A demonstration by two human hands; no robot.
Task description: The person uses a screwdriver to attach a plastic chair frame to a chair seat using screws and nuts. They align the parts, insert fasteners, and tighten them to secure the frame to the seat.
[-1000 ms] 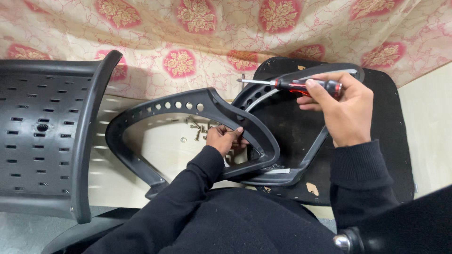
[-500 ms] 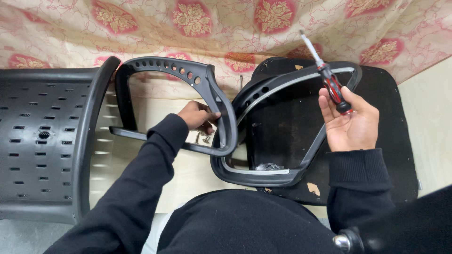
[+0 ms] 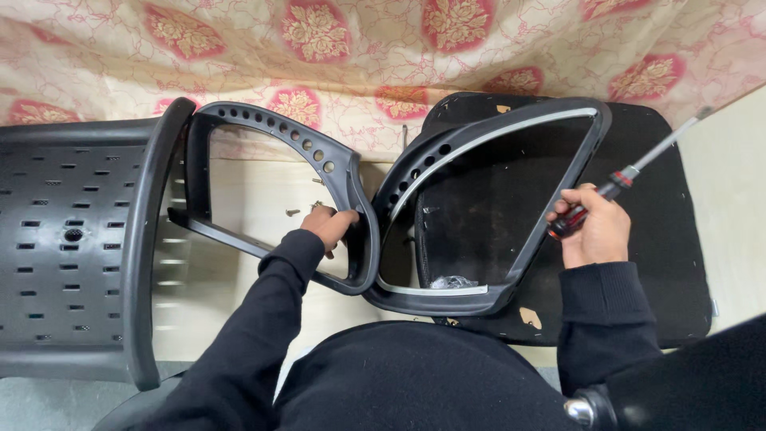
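My left hand [image 3: 329,226] grips the right side of a black plastic chair armrest loop [image 3: 271,132] with a row of holes, which lies flat on the pale surface. A second black armrest loop [image 3: 511,132] with a light inner strip lies to the right, over a black seat pad [image 3: 670,239]. My right hand [image 3: 594,231] holds a screwdriver [image 3: 630,175] with a red and black handle, its shaft pointing up and right. This hand rests by the right edge of the second loop. Small screws [image 3: 307,209] lie just above my left hand.
A black perforated plastic chair back [image 3: 72,247] lies at the left, its rim touching the first loop. A floral pink and cream cloth [image 3: 383,48] covers the far side. A crumpled bit of clear plastic [image 3: 453,282] sits inside the second loop.
The left armrest loop has been moved left and laid beside the chair back. My right hand has lowered, and the screwdriver has swung from level through upright, now pointing up and right.
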